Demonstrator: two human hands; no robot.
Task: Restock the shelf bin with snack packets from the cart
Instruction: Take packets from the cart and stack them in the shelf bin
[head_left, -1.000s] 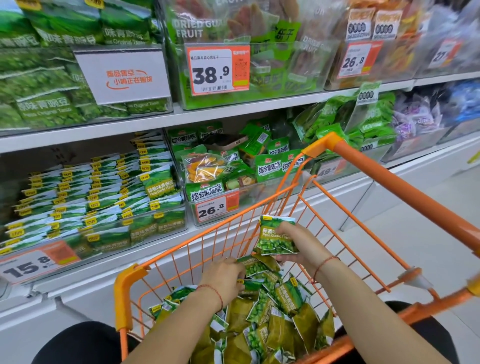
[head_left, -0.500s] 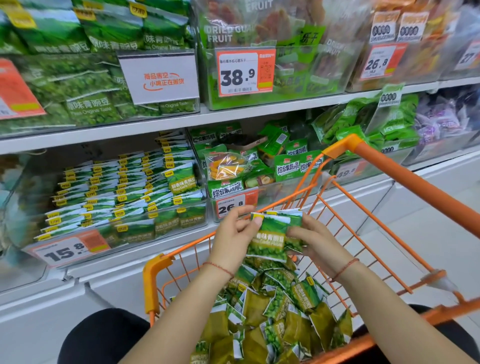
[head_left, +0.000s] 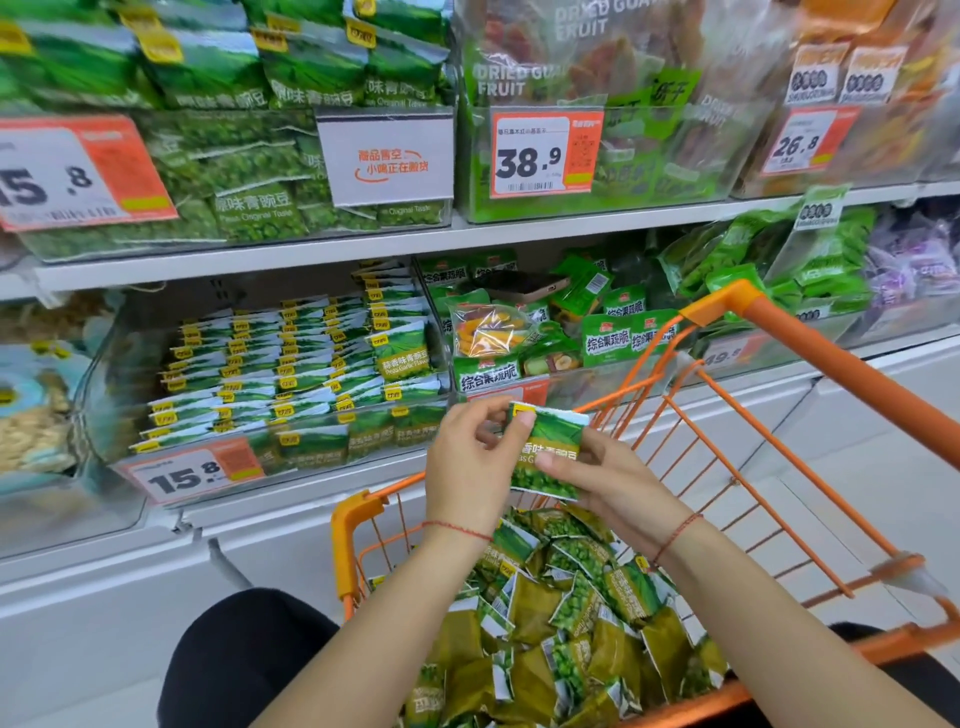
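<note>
Both sets of fingers are clamped on one snack packet (head_left: 548, 452), held upright above the cart's front edge. The left hand (head_left: 470, 470) pinches its upper left corner, thumb tip beside the yellow tag, while the right hand (head_left: 618, 480) curls round the right side with its thumb laid flat across the printed face. The packet is a small glossy foil pillow, green with a white serrated top seam and a picture of peas at the bottom. Each wrist carries one thin red string bracelet.

Below the hands, the orange wire cart (head_left: 810, 467) holds a loose heap of matching packets (head_left: 566, 623), too many and too overlapped to count; some lie face up, others show a dull olive back.

Just beyond the cart, on the lower shelf, the clear plastic shelf bin (head_left: 104, 395) holds the same packets in about five neat flat stacks with yellow tags forward, and one packet standing upright at the right end. A 15.8 price label (head_left: 195, 473) sits on its front.

The upper shelf (head_left: 260, 254) carries larger green pea bags and three more price labels.
</note>
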